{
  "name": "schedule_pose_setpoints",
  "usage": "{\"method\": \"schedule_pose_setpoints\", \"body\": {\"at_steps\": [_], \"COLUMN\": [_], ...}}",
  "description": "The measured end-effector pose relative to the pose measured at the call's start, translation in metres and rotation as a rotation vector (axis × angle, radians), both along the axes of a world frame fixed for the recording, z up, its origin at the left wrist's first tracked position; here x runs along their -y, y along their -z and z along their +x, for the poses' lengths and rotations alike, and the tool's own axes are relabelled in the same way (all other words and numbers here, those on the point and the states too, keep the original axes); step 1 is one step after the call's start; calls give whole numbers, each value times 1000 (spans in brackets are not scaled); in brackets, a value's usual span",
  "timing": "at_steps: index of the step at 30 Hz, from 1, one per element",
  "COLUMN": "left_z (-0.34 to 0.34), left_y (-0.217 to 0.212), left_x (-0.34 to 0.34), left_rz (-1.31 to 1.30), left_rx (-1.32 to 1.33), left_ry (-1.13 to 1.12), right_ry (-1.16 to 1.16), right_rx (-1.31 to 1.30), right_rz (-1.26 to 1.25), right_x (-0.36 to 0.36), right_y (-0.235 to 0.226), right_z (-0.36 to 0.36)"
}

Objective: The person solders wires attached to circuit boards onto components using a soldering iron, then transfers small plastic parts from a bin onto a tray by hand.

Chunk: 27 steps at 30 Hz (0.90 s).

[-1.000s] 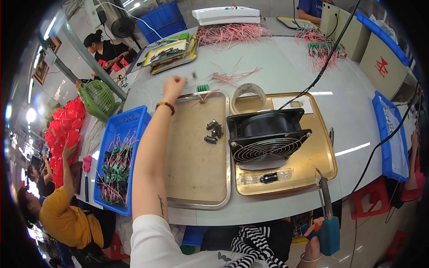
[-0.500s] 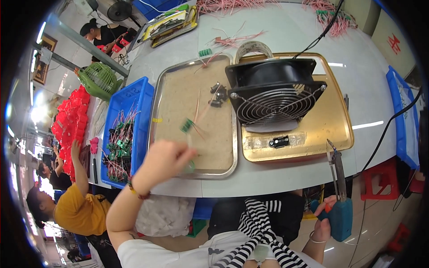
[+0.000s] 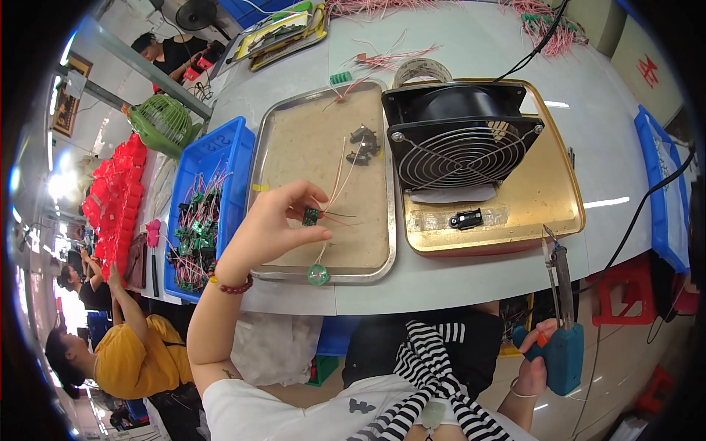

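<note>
Head view: left hand [image 3: 268, 228] pinches a small green circuit board [image 3: 311, 215] between thumb and fingertips, lifted off the silver tray [image 3: 294, 147], seemingly so its thin pink wires [image 3: 338, 173] hang free; one ends in a round green part [image 3: 318, 275] at the tray's 6 o'clock rim. Right hand [image 3: 535, 367], low at 4 o'clock, is wrapped around a blue-handled soldering tool [image 3: 562, 345], tip up and apparently kept away from the work. At 2 o'clock a black fan [image 3: 460, 140] stands on a gold tray [image 3: 529, 213]; a blue bin [image 3: 220, 154] of similar wired boards sits at 9 o'clock
</note>
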State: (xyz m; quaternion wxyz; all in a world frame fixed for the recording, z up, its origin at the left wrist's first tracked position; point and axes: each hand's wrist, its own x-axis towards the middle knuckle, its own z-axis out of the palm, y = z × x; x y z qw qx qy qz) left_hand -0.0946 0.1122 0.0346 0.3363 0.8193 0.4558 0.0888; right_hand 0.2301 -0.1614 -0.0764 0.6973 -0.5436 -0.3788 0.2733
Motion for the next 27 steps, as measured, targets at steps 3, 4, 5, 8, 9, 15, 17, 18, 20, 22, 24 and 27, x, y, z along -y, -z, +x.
{"method": "schedule_pose_setpoints", "body": {"at_steps": [3,4,5,8,9,15,17,18,20,22,24,27], "left_z": [-9,-12,-15,-16,-15,-11,5,13,33,57,79,106], "left_y": [1,2,5,9,11,3,-19,-24,-26,-28,-23,-19], "left_x": [4,5,7,12,16,41,49,49,46,40,36,33], "left_rz": [-215,-362,-358,-340,-269,-172,-292,-416,-545,-633,-726,-786], "left_rx": [291,394,390,553,661,1067,955,842,852,773,693,649], "left_ry": [-70,-115,-124,-174,-158,17,0,-12,48,128,219,380], "right_ry": [1,-5,-15,-15,-13,-63,-60,-51,-55,-35,-36,-13], "right_rx": [-23,-27,-33,-34,-35,-10,-17,-24,-15,0,-13,-49], "right_rz": [-4,-1,-13,-12,-16,10,8,2,22,33,54,83], "right_x": [-2,-3,-4,-1,0,-2,-1,-1,-1,1,2,-1], "right_y": [-1,-1,1,-2,-1,2,4,5,5,5,1,-4], "right_z": [-2,-2,-2,1,1,4,4,3,1,1,0,-5]}}
